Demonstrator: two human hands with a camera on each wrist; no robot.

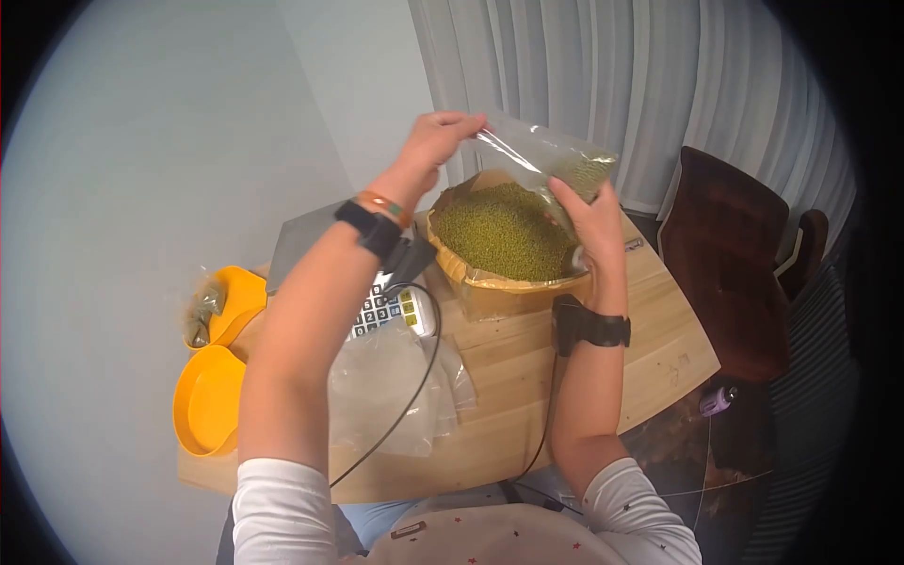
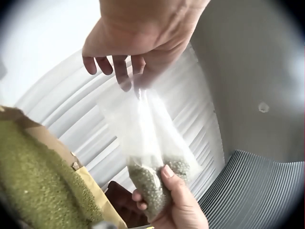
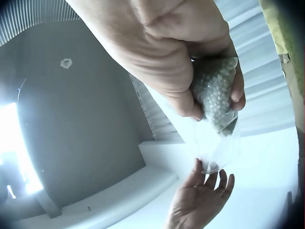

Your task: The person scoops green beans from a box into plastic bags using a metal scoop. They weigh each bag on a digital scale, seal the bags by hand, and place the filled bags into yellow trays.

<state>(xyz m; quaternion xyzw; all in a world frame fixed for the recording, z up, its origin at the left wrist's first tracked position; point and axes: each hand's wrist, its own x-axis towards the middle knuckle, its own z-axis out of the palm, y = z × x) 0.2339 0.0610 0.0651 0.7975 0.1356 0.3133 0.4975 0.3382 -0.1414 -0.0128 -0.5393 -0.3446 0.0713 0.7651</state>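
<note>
A clear plastic bag (image 1: 527, 149) with green mung beans (image 2: 148, 185) in its lower end is held up over the far right part of a box. My left hand (image 1: 435, 146) pinches the bag's top edge between thumb and fingertips, the other fingers spread loosely. Lower down, my right hand (image 1: 595, 224) grips the bean-filled end, thumb on one side and fingers on the other. Below the bag, the cardboard box (image 1: 513, 301) is filled with loose mung beans (image 1: 499, 231); brown tape lines its rim.
Left of the box sits a scale with a number keypad (image 1: 377, 311). Clear empty bags (image 1: 395, 386) lie in front of it. Two yellow trays (image 1: 205, 403) stand at the left, a small filled bag (image 1: 201, 313) by the farther one. A brown chair (image 1: 725, 254) stands at the right.
</note>
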